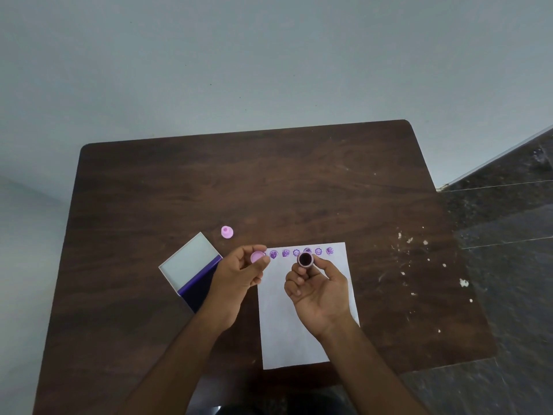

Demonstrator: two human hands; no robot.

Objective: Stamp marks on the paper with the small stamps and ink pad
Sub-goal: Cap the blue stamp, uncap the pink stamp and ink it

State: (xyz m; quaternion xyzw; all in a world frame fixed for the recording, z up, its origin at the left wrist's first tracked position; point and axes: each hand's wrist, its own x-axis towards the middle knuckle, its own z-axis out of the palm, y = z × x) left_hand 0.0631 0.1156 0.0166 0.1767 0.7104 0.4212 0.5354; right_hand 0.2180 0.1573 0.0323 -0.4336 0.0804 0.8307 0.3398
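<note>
The white paper lies in front of me on the dark wooden bench, its near edge close to the bench's front edge. A wide bare stretch of wood runs from the paper's far edge to the back of the bench. To the right of the sheet the wood carries scattered white flecks. Beyond the bench's right side is dark stone flooring, and behind it a pale grey wall.

My right hand hovers over the upper part of the paper, fingers curled in a grip around a small round stamp whose dark inked face is turned up towards me. My left hand sits just left of the sheet, thumb and fingertips pinching a pink stamp cap.

A row of purple stamped marks runs along the paper's far edge. Left of my left hand the ink pad lies open, its pale lid interior towards the far side and the dark blue pad partly hidden under my wrist. A second pink stamp stands alone just beyond the ink pad.
</note>
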